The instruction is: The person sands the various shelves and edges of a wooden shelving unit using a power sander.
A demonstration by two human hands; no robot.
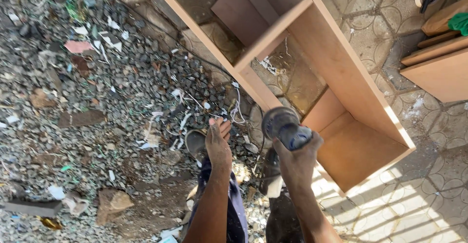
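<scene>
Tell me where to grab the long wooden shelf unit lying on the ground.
Probably grip the wooden shelf unit by its near long side board, beside the cross divider, coming from the gravel side. That edge is exposed and thin enough to close the hands around.

Ground's split in two here: loose gravel (97,106) on one side, littered with paper scraps (78,46), a flat brick (80,118) and broken stone; patterned paving (380,23) on the other. A wooden cabinet frame (341,72) lies on the paving, with boards (438,72) stacked nearby, sawdust probably.
</scene>
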